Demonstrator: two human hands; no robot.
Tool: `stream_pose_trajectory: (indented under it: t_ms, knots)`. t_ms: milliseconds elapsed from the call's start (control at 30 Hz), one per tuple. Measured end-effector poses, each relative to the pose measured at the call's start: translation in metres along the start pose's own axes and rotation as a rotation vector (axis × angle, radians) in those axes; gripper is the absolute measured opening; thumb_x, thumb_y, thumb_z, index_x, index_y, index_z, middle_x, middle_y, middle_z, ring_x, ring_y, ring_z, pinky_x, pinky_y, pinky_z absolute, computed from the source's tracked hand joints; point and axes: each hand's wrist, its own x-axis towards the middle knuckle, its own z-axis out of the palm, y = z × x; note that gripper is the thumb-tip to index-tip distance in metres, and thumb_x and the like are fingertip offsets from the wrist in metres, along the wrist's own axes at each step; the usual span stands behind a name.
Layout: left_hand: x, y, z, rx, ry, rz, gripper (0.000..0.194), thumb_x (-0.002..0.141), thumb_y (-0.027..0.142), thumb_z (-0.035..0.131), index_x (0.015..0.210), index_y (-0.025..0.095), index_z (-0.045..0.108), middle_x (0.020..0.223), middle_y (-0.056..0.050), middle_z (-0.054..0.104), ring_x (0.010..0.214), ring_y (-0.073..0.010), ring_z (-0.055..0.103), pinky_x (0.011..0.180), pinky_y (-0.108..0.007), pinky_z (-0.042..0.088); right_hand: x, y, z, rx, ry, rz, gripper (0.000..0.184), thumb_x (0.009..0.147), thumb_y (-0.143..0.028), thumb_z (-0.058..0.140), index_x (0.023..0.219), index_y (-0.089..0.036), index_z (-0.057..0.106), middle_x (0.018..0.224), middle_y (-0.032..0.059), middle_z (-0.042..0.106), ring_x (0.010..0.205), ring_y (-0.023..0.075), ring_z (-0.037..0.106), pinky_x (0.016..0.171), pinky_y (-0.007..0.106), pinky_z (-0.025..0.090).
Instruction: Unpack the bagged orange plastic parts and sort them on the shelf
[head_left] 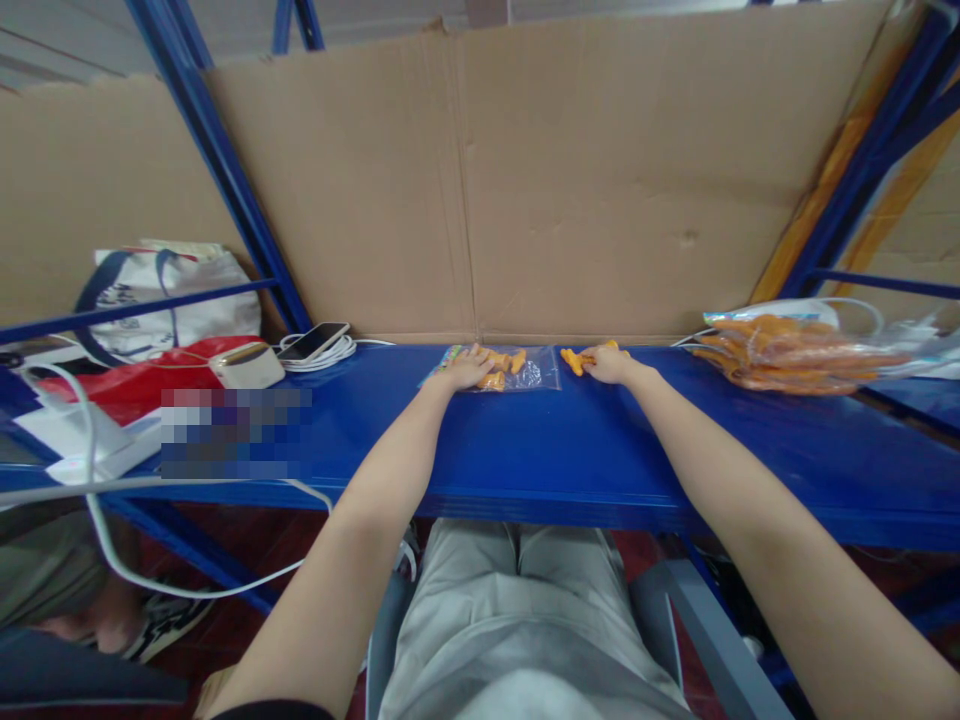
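On the blue shelf (540,440), a flat clear plastic bag (545,372) with several orange pieces (517,362) inside lies in front of the cardboard. My left hand (466,369) rests on the bag's left part, its fingers stretched out over it. Just to the right of the bag, my right hand (609,364) has its fingers closed on an orange piece (574,361). That piece is small and knobbly, and its exact kind is too small to make out. More orange shows beyond the right fingertips, partly covered by the hand.
A full plastic bag of orange pieces (795,355) lies at the right. Toward the left are a phone (315,343) on a coiled white cable (330,358), a red bag (161,375) and a white tote (202,290). A cardboard sheet (570,180) stands behind. Another person's leg (52,570) shows lower left.
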Motion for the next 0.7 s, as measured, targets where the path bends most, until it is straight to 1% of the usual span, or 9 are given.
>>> stream_pose_trajectory:
  t_ms: [67, 133, 233, 333, 400, 467, 567, 700]
  knots:
    - [0.0, 0.001, 0.0, -0.005, 0.003, -0.008, 0.057, 0.1, 0.03, 0.02, 0.149, 0.018, 0.047, 0.164, -0.008, 0.032, 0.156, -0.0258, 0.015, 0.124, -0.043, 0.019, -0.002, -0.004, -0.002, -0.002, -0.029, -0.007, 0.044, 0.093, -0.021, 0.047, 0.132, -0.028, 0.067, 0.137, 0.0033, 0.066, 0.125, 0.0267, 0.061, 0.102, 0.038, 0.048]
    - [0.0, 0.001, -0.001, -0.026, -0.001, -0.038, 0.059, 0.101, 0.031, 0.017, 0.152, 0.016, 0.042, 0.165, -0.009, 0.031, 0.156, -0.0251, 0.014, 0.123, -0.042, 0.019, -0.004, -0.006, -0.004, -0.006, -0.049, -0.019, 0.044, 0.092, -0.021, 0.048, 0.129, -0.029, 0.069, 0.135, 0.0028, 0.067, 0.123, 0.0271, 0.062, 0.1, 0.037, 0.049]
    - [0.0, 0.002, -0.001, -0.048, -0.009, -0.062, 0.061, 0.102, 0.032, 0.014, 0.155, 0.015, 0.037, 0.166, -0.009, 0.029, 0.157, -0.0235, 0.012, 0.124, -0.038, 0.017, -0.004, -0.009, -0.008, -0.039, -0.082, -0.007, 0.043, 0.091, -0.02, 0.047, 0.127, -0.025, 0.071, 0.133, 0.0059, 0.069, 0.122, 0.0271, 0.064, 0.098, 0.035, 0.05]
    - [0.0, 0.001, 0.0, -0.066, 0.004, -0.051, 0.06, 0.101, 0.033, 0.016, 0.155, 0.017, 0.039, 0.165, -0.007, 0.03, 0.156, -0.0238, 0.014, 0.124, -0.04, 0.018, -0.003, -0.012, -0.011, -0.085, -0.102, 0.006, 0.041, 0.094, -0.019, 0.043, 0.119, -0.019, 0.075, 0.126, 0.0114, 0.071, 0.12, 0.0285, 0.065, 0.096, 0.035, 0.05]
    - [0.0, -0.001, 0.0, -0.075, 0.02, -0.027, 0.06, 0.101, 0.034, 0.017, 0.153, 0.021, 0.042, 0.164, -0.006, 0.033, 0.156, -0.0245, 0.016, 0.124, -0.043, 0.019, -0.002, -0.014, -0.015, -0.09, -0.097, 0.003, 0.04, 0.095, -0.023, 0.043, 0.117, -0.014, 0.076, 0.122, 0.0164, 0.072, 0.118, 0.0298, 0.066, 0.095, 0.034, 0.05]
    - [0.0, -0.002, 0.0, -0.085, 0.033, -0.014, 0.059, 0.1, 0.035, 0.019, 0.152, 0.023, 0.043, 0.163, -0.005, 0.035, 0.156, -0.0251, 0.019, 0.124, -0.044, 0.02, -0.004, -0.017, -0.018, -0.08, -0.09, 0.021, 0.043, 0.097, -0.029, 0.043, 0.119, -0.011, 0.074, 0.119, 0.0198, 0.072, 0.117, 0.0306, 0.067, 0.092, 0.033, 0.05]
    - [0.0, -0.001, 0.0, -0.09, 0.033, -0.025, 0.06, 0.1, 0.035, 0.018, 0.152, 0.021, 0.044, 0.164, -0.006, 0.034, 0.155, -0.0253, 0.019, 0.123, -0.044, 0.02, -0.008, -0.02, -0.022, -0.059, -0.096, 0.101, 0.047, 0.097, -0.033, 0.041, 0.123, -0.009, 0.072, 0.116, 0.0212, 0.073, 0.114, 0.0305, 0.068, 0.088, 0.033, 0.052]
    - [0.001, 0.001, 0.0, -0.079, 0.026, -0.048, 0.06, 0.101, 0.035, 0.016, 0.152, 0.018, 0.043, 0.165, -0.007, 0.032, 0.156, -0.0246, 0.018, 0.124, -0.042, 0.019, -0.011, -0.02, -0.023, -0.038, -0.085, 0.18, 0.042, 0.093, -0.028, 0.049, 0.123, -0.009, 0.072, 0.113, 0.0215, 0.074, 0.111, 0.0304, 0.07, 0.087, 0.033, 0.054]
